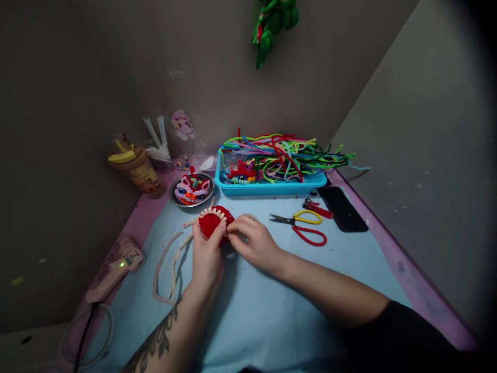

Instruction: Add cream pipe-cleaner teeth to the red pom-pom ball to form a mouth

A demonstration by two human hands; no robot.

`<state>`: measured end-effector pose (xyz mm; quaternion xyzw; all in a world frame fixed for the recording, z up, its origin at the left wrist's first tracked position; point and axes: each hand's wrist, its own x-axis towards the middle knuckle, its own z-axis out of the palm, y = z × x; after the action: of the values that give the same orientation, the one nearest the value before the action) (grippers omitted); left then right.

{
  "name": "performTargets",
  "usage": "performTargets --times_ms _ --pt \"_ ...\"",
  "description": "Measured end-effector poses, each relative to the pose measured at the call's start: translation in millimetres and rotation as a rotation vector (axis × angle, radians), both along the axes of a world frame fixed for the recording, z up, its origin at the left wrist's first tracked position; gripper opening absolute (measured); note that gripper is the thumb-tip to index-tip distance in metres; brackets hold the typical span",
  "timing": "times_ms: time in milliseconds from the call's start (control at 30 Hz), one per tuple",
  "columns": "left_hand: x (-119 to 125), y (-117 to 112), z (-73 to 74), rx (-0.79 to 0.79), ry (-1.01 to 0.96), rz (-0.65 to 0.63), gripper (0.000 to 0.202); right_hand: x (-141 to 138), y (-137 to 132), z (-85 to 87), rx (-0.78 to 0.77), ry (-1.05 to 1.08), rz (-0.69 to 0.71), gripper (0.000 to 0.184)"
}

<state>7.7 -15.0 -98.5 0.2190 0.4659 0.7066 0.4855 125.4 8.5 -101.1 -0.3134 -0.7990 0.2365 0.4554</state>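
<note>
A round red fuzzy craft piece (209,223) with a cream looped trim along its top is held just above the blue table cover. My left hand (208,254) grips it from below, thumb across its front. At its right edge, my right hand (254,241) pinches with thumb and fingertips; what lies between those fingertips is too small to tell. Cream pipe cleaners (176,259) trail down to the left of the piece. Scissors (297,221) with one yellow and one red handle lie to the right of my right hand.
A blue tray (272,190) holds many coloured pipe cleaners. Left of it, a metal bowl (173,199) contains a pink-and-red craft face. A red lighter (320,210) and black phone (343,209) lie right. A brown cup (143,173) and pink power strip (116,272) are left.
</note>
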Motion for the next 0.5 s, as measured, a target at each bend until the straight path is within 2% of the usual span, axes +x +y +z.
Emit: performTargets --times_ms 233,367,500 --pt "-2.5 1.3 -2.5 -0.008 -0.004 -0.068 0.051 3.9 4.8 -6.0 -0.024 -0.004 -0.048 0.016" --pt "-4.5 3.0 -4.2 -0.015 0.019 -0.054 0.049 4.2 5.4 -4.9 -0.050 -0.020 -0.023 0.016" --pt "-9.3 7.3 -4.4 -0.033 0.057 -0.017 0.043 5.4 6.7 -2.4 -0.143 0.002 -0.028 0.008"
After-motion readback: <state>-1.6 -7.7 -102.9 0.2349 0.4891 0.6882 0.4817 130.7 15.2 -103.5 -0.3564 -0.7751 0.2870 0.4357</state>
